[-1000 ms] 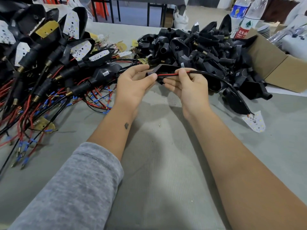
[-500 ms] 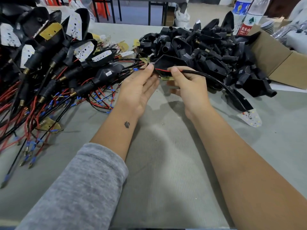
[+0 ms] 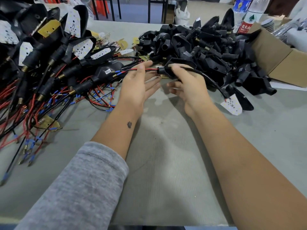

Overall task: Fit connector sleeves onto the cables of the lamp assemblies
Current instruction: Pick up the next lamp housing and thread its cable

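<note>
Even, soft daylight falls on my table [image 3: 166, 180] — faint shadows pool under my forearms. My fingers [image 3: 172, 84] smear with motion blur; beyond the table, edges bow outward.

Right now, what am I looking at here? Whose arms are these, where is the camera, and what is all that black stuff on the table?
No machine here: a person works bare-handed, and the camera sits on their head, looking down at the grey table. The right hand has its grip on a black housing, through which red and black wires are threaded. The left hand is open, its fingers against those wires. On the left lies a heap of wired lamp assemblies; behind the hands, a pile of empty black housings. A white LED board hangs at the cable's far end, beside a cardboard box.
</note>
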Action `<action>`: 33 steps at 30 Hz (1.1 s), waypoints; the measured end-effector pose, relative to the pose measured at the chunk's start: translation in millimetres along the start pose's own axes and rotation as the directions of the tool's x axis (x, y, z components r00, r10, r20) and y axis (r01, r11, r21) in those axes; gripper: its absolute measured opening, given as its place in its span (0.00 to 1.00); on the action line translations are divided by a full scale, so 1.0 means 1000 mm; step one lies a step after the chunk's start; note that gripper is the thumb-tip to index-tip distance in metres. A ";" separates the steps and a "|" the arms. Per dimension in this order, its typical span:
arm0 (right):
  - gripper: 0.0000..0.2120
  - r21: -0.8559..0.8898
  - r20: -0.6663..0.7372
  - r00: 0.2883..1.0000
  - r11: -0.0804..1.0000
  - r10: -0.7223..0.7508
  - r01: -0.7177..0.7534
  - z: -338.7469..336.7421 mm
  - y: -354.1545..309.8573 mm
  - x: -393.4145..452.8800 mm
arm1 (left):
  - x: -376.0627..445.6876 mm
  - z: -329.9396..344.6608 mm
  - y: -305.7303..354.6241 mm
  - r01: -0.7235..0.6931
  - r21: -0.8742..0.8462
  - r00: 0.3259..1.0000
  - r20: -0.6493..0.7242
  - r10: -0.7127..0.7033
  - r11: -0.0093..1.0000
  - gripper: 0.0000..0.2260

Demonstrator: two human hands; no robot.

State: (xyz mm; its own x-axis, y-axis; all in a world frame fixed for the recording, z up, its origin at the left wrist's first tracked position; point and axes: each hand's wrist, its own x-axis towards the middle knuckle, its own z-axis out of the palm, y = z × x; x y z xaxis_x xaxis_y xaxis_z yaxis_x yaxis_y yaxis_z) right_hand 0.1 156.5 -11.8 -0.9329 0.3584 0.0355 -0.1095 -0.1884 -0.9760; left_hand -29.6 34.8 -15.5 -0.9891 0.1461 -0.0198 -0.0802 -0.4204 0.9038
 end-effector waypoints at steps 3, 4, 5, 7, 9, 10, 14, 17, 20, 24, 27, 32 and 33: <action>0.09 0.118 -0.005 0.999 0.992 0.041 -0.040 -0.001 -0.003 -0.002 | 0.001 -0.002 0.001 -0.041 -0.030 0.998 -0.047 0.039 0.999 0.14; 0.10 0.118 -0.006 0.999 0.992 0.040 -0.039 -0.001 -0.003 -0.002 | 0.001 -0.003 0.001 -0.059 -0.039 0.996 -0.063 0.056 0.998 0.15; 0.10 0.104 -0.004 0.999 0.994 0.036 -0.035 -0.001 -0.003 -0.002 | 0.001 -0.003 0.001 -0.074 -0.047 0.995 -0.077 0.070 0.996 0.15; 0.11 0.071 -0.002 1.000 0.997 0.030 -0.030 0.000 -0.003 -0.003 | 0.002 -0.004 0.001 -0.087 -0.058 0.993 -0.091 0.081 0.995 0.15; 0.11 0.063 -0.020 0.999 0.998 0.028 -0.027 -0.001 -0.003 -0.004 | 0.003 -0.003 0.001 -0.069 -0.062 0.994 -0.088 0.064 0.996 0.15; 0.10 0.063 -0.030 0.999 0.998 0.025 -0.023 -0.001 -0.003 -0.004 | 0.003 -0.003 0.001 -0.051 -0.060 0.996 -0.083 0.046 0.997 0.14; 0.08 0.019 -0.030 0.999 1.000 0.017 -0.017 -0.003 -0.003 -0.004 | 0.002 0.002 -0.001 -0.018 -0.008 0.998 -0.055 0.018 1.000 0.07; 0.08 -0.011 -0.030 0.999 1.000 0.023 -0.024 -0.003 -0.001 -0.002 | 0.000 0.001 -0.002 -0.042 0.025 0.998 -0.051 0.043 0.999 0.07; 0.09 -0.040 -0.033 0.999 0.999 0.023 -0.024 -0.002 0.000 -0.001 | 0.000 0.000 -0.001 -0.044 0.044 0.998 -0.047 0.047 0.998 0.07; 0.09 -0.055 -0.030 0.999 0.998 0.014 -0.016 -0.002 -0.001 -0.002 | -0.001 -0.001 0.000 -0.034 0.062 0.998 -0.054 0.037 0.998 0.07; 0.08 -0.084 -0.030 1.000 0.996 0.009 -0.012 -0.003 0.000 -0.002 | -0.001 -0.002 0.001 -0.027 0.057 0.998 -0.063 0.030 0.998 0.07; 0.09 -0.168 -0.018 1.000 0.986 0.020 -0.023 -0.003 0.000 -0.002 | 0.000 -0.005 0.002 -0.036 0.037 0.997 -0.071 0.039 0.999 0.07; 0.09 -0.180 -0.016 1.000 0.984 0.016 -0.019 -0.004 0.000 -0.002 | 0.000 -0.006 0.002 -0.037 0.029 0.997 -0.062 0.039 0.999 0.07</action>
State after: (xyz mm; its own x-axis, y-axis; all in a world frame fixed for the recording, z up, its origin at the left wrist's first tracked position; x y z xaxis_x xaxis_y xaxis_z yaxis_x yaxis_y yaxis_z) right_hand 3.1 159.0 -12.8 -0.9288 0.3703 0.0164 -0.0288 -0.0278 -0.9992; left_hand -30.6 28.8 -16.1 -0.9972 0.0737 -0.0111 -0.0398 -0.3998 0.9157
